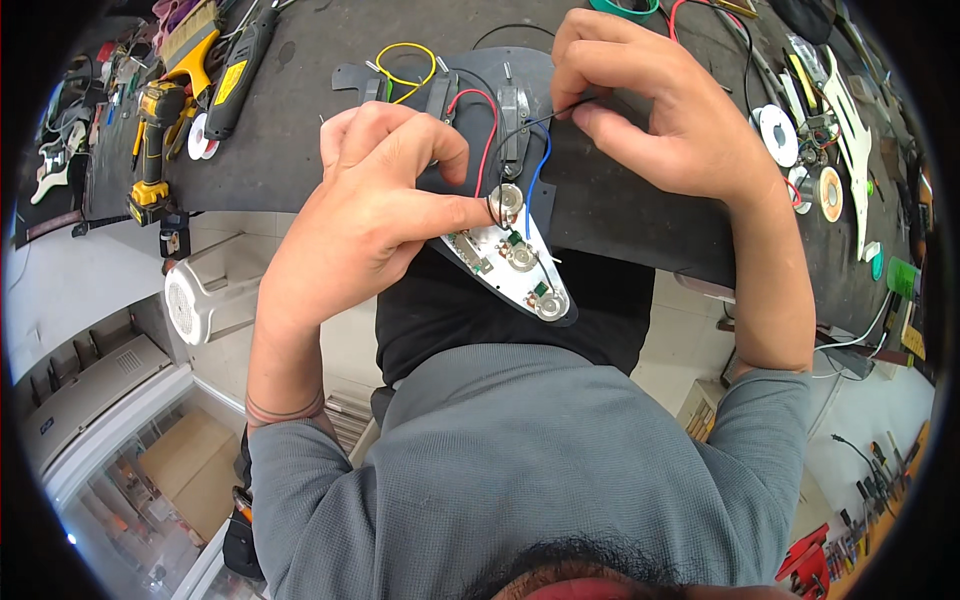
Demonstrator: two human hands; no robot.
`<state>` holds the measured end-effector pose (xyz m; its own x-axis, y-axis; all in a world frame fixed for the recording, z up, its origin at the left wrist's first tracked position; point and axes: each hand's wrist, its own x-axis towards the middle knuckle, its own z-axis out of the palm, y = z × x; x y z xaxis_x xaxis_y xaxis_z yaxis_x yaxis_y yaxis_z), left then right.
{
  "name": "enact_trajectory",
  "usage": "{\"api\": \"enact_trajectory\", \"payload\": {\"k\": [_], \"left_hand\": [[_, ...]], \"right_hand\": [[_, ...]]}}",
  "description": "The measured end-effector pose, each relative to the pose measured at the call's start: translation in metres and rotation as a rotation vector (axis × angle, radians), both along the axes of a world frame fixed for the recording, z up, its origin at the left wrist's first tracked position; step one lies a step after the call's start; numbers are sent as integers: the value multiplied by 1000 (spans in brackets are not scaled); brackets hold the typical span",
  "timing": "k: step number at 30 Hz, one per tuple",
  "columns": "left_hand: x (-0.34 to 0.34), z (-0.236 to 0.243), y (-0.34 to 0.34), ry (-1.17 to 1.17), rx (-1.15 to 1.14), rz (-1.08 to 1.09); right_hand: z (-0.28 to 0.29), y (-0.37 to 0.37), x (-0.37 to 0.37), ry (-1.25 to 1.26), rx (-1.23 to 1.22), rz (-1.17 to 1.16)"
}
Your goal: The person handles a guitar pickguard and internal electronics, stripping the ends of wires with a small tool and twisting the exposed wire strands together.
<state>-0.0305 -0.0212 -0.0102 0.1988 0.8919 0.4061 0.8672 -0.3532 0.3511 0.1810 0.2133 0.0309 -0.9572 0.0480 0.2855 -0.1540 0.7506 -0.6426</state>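
Observation:
An electric guitar pickguard [478, 262], its wired underside up, lies across the bench edge. Its silver control plate area carries several round potentiometers [521, 255], and dark pickups [513, 130] sit farther up. My right hand [655, 110] pinches a thin black wire [535, 124] between thumb and fingers, right of the pickups. That wire runs down toward the uppermost potentiometer. Over the pickguard's left side is my left hand [375, 195], fingers curled and apart, thumb reaching to the wire beside that potentiometer. A red wire [492, 140], a blue wire [541, 170] and a yellow wire [405, 60] arch above.
On the dark bench at left lie a yellow-black cordless driver [155, 145], a brush [190, 50] and a black-yellow power tool [235, 85]. Wire spools [777, 135] and a white guitar pickguard [850, 140] are at right. A white stool [205, 290] stands below left.

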Motion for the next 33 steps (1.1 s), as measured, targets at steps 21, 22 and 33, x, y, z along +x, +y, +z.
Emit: {"api": "enact_trajectory", "payload": {"k": [21,22,33], "left_hand": [[-8,-5,7,-654,65,-24],[-6,-6,11,-779,45,-33],[5,-16,10,-1206,23,158]], "right_hand": [[0,9,21,-296,-147,-64],[-4,3,21,-295,-165,-138],[-43,-36,7,65,-16,-233]]}}
